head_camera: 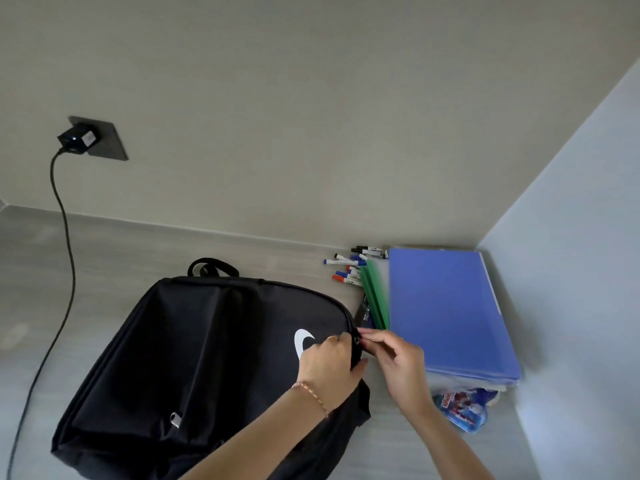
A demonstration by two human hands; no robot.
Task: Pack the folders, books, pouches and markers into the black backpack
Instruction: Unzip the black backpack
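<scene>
I see a grey tabletop [145, 251] meeting beige walls. The black backpack [194, 358] lies mid-tabletop; folders [446, 313] and markers [346, 268] fill its far-right corner. My 2 hands, left hand [327, 367] and right hand [398, 365], pinch its zipper edge.

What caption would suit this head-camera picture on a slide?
Both hands, left and right, work the zipper at the black backpack edge; folders and markers wait alongside.

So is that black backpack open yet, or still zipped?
Zipped, it seems: the black backpack lies flat with no gap showing. Both hands, left hand and right hand, work at its zipper.
</scene>
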